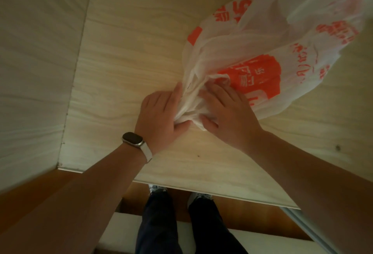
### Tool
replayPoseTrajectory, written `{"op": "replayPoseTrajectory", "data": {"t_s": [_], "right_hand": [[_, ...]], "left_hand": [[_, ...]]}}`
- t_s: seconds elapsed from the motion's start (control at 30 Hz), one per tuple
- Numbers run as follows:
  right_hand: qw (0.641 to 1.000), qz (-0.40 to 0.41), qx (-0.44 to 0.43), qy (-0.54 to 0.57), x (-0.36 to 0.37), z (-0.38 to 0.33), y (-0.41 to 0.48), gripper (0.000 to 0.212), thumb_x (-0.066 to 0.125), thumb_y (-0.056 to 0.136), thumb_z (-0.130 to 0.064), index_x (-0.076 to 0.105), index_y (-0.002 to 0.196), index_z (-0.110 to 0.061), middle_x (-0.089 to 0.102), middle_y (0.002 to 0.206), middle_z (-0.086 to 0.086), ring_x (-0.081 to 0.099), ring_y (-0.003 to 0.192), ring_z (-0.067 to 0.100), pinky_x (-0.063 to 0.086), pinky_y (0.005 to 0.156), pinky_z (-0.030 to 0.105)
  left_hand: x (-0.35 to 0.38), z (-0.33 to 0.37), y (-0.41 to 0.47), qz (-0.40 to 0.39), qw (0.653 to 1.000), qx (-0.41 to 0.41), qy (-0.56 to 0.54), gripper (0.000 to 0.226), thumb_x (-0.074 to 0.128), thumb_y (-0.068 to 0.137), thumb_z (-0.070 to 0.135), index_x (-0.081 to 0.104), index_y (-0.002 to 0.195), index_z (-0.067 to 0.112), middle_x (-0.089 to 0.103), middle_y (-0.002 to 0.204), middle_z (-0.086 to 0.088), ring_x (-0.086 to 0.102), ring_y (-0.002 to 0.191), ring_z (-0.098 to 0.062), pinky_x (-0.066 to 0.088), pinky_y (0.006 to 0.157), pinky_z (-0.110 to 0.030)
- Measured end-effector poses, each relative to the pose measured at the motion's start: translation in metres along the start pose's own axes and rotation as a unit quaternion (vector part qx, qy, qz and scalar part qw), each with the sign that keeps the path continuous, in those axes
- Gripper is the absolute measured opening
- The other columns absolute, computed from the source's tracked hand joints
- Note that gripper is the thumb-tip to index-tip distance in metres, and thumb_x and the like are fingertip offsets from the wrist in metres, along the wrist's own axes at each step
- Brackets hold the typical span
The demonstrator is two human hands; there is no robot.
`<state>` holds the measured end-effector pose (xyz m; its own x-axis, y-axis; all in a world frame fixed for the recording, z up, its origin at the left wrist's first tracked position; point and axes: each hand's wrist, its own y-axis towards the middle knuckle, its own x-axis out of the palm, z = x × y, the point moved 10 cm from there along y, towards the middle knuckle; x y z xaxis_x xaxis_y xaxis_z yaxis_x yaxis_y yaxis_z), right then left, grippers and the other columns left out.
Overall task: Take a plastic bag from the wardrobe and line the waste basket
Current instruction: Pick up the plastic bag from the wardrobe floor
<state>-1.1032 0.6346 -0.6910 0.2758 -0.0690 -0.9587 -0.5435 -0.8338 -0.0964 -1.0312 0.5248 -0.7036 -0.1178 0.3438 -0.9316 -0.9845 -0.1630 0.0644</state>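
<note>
White plastic bag [268,51] w/ orange print, crumpled, lying on pale wardrobe shelf [125,55].

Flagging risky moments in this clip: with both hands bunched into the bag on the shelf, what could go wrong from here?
1. The left hand and right hand pinch thin, crumpled film of the plastic bag; a hard pull might tear it.
2. The bundle looks like several layers or bags, so more than one may come away.
3. The loose far end lies spread over the wardrobe shelf and could drag or snag as it is lifted.
</note>
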Motion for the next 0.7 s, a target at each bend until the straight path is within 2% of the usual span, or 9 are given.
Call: {"op": "replayPoseTrajectory", "data": {"t_s": [0.13,0.2,0.27,0.37,0.43,0.5,0.6,0.67,0.7], "right_hand": [[0.999,-0.004,0.005,0.031,0.001,0.001,-0.003,0.051,0.058,0.087,-0.038,0.053,0.132,-0.015,0.051,0.141,0.008,0.045,0.132,0.031,0.036,0.108,0.048],[0.998,-0.005,0.006,0.055,-0.004,0.001,-0.005,0.049,0.057,0.088,-0.035,0.052,0.132,-0.014,0.051,0.139,0.008,0.045,0.131,0.031,0.036,0.109,0.048],[0.998,0.014,0.007,0.059,-0.015,0.001,-0.008,0.048,0.056,0.089,-0.033,0.053,0.130,-0.010,0.054,0.134,0.011,0.048,0.127,0.033,0.039,0.106,0.049],[0.996,0.052,0.008,0.073,-0.041,0.000,-0.013,0.045,0.057,0.091,-0.032,0.055,0.129,-0.008,0.055,0.134,0.013,0.051,0.125,0.033,0.042,0.102,0.047],[0.993,0.074,0.005,0.096,-0.060,-0.004,-0.016,0.045,0.058,0.091,-0.033,0.056,0.128,-0.007,0.054,0.135,0.013,0.051,0.125,0.033,0.042,0.100,0.046],[0.989,0.087,0.011,0.119,-0.080,-0.011,-0.017,0.045,0.058,0.092,-0.033,0.055,0.129,-0.006,0.053,0.136,0.013,0.050,0.126,0.032,0.043,0.100,0.046],[0.980,0.129,0.020,0.148,-0.121,-0.025,-0.018,0.046,0.058,0.093,-0.032,0.055,0.130,-0.004,0.053,0.135,0.013,0.050,0.126,0.030,0.042,0.103,0.041],[0.973,0.166,0.013,0.162,-0.152,-0.039,-0.018,0.045,0.058,0.094,-0.030,0.056,0.129,-0.002,0.055,0.133,0.015,0.051,0.125,0.030,0.041,0.103,0.037],[0.968,0.184,0.008,0.168,-0.170,-0.047,-0.017,0.044,0.058,0.094,-0.029,0.057,0.128,0.000,0.056,0.132,0.016,0.051,0.125,0.030,0.041,0.105,0.036]], "left_hand": [[-0.010,0.004,0.007,0.051,0.998,0.004,-0.043,0.036,0.064,0.080,0.031,0.070,0.106,0.006,0.064,0.084,-0.009,0.059,0.079,-0.032,0.042,0.072,-0.040],[-0.013,0.005,0.011,0.039,0.995,-0.007,-0.094,0.023,0.061,0.080,0.026,0.072,0.086,0.007,0.060,0.071,-0.007,0.055,0.067,-0.029,0.041,0.063,-0.035],[-0.018,0.006,0.014,0.011,0.987,-0.037,-0.158,0.021,0.058,0.077,0.025,0.068,0.076,0.007,0.052,0.066,-0.001,0.049,0.064,-0.022,0.038,0.059,-0.030],[-0.042,0.007,0.015,0.004,0.964,-0.104,-0.243,0.022,0.055,0.073,0.026,0.062,0.076,0.006,0.053,0.074,0.003,0.047,0.069,-0.012,0.032,0.061,-0.014],[-0.066,0.016,0.017,0.018,0.947,-0.126,-0.293,0.026,0.055,0.072,0.025,0.065,0.085,0.005,0.062,0.086,-0.001,0.053,0.078,-0.012,0.037,0.067,-0.011],[-0.090,0.026,0.020,0.031,0.925,-0.136,-0.354,0.027,0.058,0.075,0.021,0.066,0.095,0.005,0.065,0.106,-0.002,0.059,0.094,-0.012,0.045,0.078,-0.016],[-0.127,0.035,0.026,0.067,0.891,-0.146,-0.425,0.028,0.056,0.076,0.021,0.064,0.093,0.000,0.057,0.130,-0.008,0.054,0.121,-0.022,0.047,0.098,-0.038],[-0.158,0.043,0.032,0.101,0.856,-0.135,-0.489,0.022,0.055,0.076,0.019,0.061,0.088,0.002,0.052,0.134,-0.008,0.050,0.126,-0.024,0.043,0.101,-0.048],[-0.177,0.049,0.035,0.115,0.837,-0.123,-0.521,0.019,0.054,0.076,0.018,0.060,0.087,0.004,0.052,0.133,-0.005,0.050,0.124,-0.022,0.044,0.100,-0.047]]}}
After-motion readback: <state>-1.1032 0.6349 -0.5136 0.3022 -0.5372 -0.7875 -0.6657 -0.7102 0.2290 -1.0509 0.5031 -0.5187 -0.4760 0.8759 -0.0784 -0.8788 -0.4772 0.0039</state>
